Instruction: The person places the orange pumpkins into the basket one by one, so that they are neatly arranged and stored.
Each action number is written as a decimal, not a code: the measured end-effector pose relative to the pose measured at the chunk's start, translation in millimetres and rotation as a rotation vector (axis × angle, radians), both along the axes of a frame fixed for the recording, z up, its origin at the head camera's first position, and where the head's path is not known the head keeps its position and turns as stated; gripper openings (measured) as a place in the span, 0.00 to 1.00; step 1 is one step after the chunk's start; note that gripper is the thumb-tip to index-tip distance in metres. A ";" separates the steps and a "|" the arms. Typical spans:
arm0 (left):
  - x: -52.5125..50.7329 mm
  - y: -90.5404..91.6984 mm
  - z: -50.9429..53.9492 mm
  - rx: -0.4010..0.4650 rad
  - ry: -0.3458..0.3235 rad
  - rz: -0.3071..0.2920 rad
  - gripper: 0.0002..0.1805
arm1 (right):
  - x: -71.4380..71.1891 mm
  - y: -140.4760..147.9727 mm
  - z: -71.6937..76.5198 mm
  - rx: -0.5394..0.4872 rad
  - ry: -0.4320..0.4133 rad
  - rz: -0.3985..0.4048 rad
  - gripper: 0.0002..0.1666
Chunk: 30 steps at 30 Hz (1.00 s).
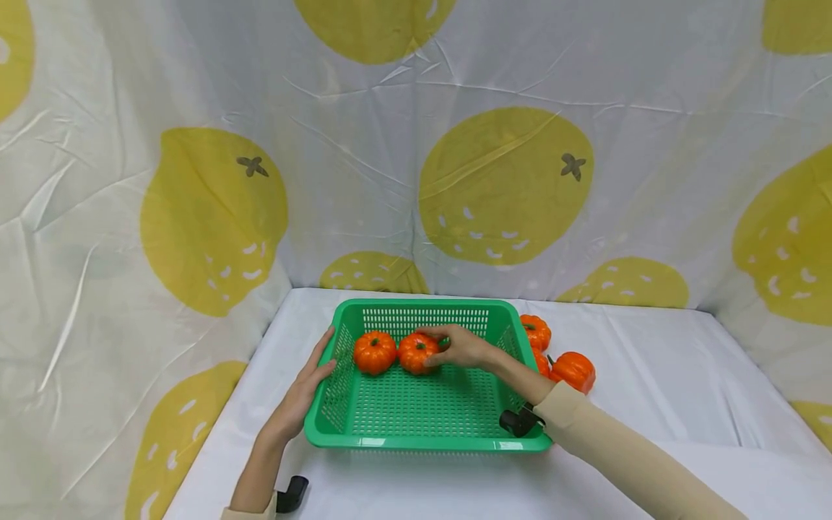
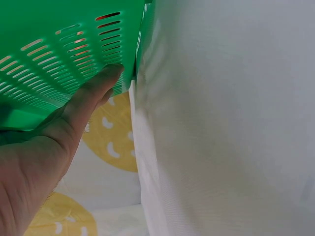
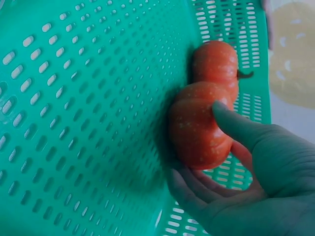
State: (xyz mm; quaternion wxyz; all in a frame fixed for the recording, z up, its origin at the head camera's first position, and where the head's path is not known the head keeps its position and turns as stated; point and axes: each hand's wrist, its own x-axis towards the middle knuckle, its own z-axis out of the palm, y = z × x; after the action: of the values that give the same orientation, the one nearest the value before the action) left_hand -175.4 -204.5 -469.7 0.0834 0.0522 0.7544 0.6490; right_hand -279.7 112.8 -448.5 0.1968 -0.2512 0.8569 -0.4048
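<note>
A green plastic basket (image 1: 429, 442) with slotted walls stands on the white-covered surface. Inside it, toward the back, two small orange pumpkins sit side by side: the left pumpkin (image 1: 375, 352) and the right pumpkin (image 1: 416, 352). My right hand (image 1: 461, 348) reaches in over the right side and holds the right pumpkin between thumb and fingers. The right wrist view shows this held pumpkin (image 3: 199, 128) touching the basket floor, with the other pumpkin (image 3: 215, 61) just beyond. My left hand (image 1: 300, 393) rests against the basket's left side, its straight thumb (image 2: 91, 93) on the outer wall.
Outside the basket's right wall lie three more orange pumpkins: a back one (image 1: 536, 332), one partly hidden by the rim (image 1: 542, 363), and one tipped on its side (image 1: 575, 371). A lemon-print cloth (image 1: 364, 173) hangs behind and at both sides.
</note>
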 end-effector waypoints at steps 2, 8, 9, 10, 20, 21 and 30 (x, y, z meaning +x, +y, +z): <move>-0.3 -0.3 -0.2 -0.004 -0.001 -0.001 0.34 | -0.3 0.5 0.2 -0.008 -0.006 0.000 0.40; -0.7 -0.4 0.6 -0.008 0.009 -0.006 0.33 | -0.1 1.2 2.7 -0.021 -0.044 0.025 0.42; -0.5 -0.3 1.0 -0.009 0.010 -0.005 0.33 | 0.2 1.3 4.0 -0.015 -0.052 0.031 0.42; -0.7 -0.5 0.7 -0.011 0.011 -0.005 0.33 | 0.6 1.5 5.8 -0.008 -0.062 0.037 0.43; -1.3 -1.6 -0.4 -0.023 0.001 0.004 0.33 | 9.1 15.1 34.3 0.085 -0.117 0.010 0.51; -1.3 -1.7 -0.5 -0.023 0.000 0.005 0.33 | 11.2 18.9 39.0 0.081 -0.121 -0.006 0.52; -1.1 -0.8 -1.6 -0.023 0.002 0.001 0.33 | 35.0 78.4 81.1 -0.010 -0.014 -0.135 0.48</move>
State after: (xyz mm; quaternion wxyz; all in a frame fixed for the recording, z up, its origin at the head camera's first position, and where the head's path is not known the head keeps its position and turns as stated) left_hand -176.4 -205.3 -471.2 0.0831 0.0517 0.7620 0.6401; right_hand -244.7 191.3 -367.4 0.1736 -0.1910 0.8684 -0.4233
